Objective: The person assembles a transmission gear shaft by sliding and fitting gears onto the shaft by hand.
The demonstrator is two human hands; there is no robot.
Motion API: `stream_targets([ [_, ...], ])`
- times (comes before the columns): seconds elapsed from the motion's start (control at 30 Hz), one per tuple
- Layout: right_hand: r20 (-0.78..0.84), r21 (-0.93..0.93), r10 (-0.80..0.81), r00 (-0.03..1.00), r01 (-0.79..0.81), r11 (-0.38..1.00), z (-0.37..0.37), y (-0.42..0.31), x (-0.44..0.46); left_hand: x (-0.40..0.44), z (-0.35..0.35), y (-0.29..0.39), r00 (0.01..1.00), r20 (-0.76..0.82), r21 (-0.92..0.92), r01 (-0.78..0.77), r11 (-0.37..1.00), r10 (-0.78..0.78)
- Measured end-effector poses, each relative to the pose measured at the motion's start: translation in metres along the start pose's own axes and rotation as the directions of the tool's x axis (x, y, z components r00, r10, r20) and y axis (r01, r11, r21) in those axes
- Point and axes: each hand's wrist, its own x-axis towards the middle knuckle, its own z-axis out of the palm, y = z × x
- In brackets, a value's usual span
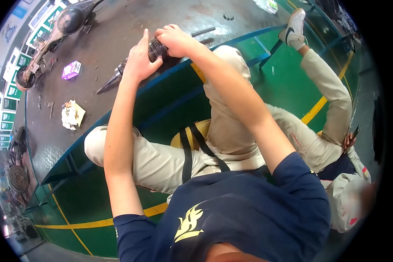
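A dark metal geared shaft (156, 50) lies slantwise near the table's edge, its thin tip pointing down left and its long bare end up right. My left hand (139, 62) grips its middle from above, with the index finger stretched out and the thumb spread against the gears. On the right side of the gears my right hand (175, 40) is closed, fingers curled over the top. Part of the shaft is hidden under both hands.
On the metal table (118, 26) are a purple box (71, 70), crumpled yellow-white paper (73, 115), small metal pieces and a large axle-like part (70, 21). A seated person (327, 96) is at the right, one foot raised near the table, a dark object in a hand.
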Motion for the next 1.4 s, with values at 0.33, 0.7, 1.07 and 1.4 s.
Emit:
stream_targets([
  [0.33, 0.074, 0.182, 0.079, 0.994, -0.092, 0.979, 0.0, 0.031, -0.003, 0.001, 0.003, -0.006, 0.999, 0.039, 0.122, -0.009, 0.992, 0.005],
  [0.7, 0.395, -0.024, 0.339, 0.854, -0.359, 0.933, -0.018, 0.052, -0.009, 0.007, 0.004, -0.007, 0.997, 0.057, 0.103, 0.041, 0.994, -0.047],
  [1.07, 0.23, -0.029, 0.314, 0.921, -0.316, 0.948, -0.005, 0.052, -0.004, 0.011, 0.009, -0.002, 0.999, 0.023, 0.164, 0.022, 0.986, -0.026],
  [1.4, 0.074, 0.165, 0.298, 0.952, -0.306, 0.938, 0.011, 0.04, -0.009, 0.001, 0.009, 0.001, 0.999, -0.037, 0.223, -0.019, 0.975, 0.028],
])
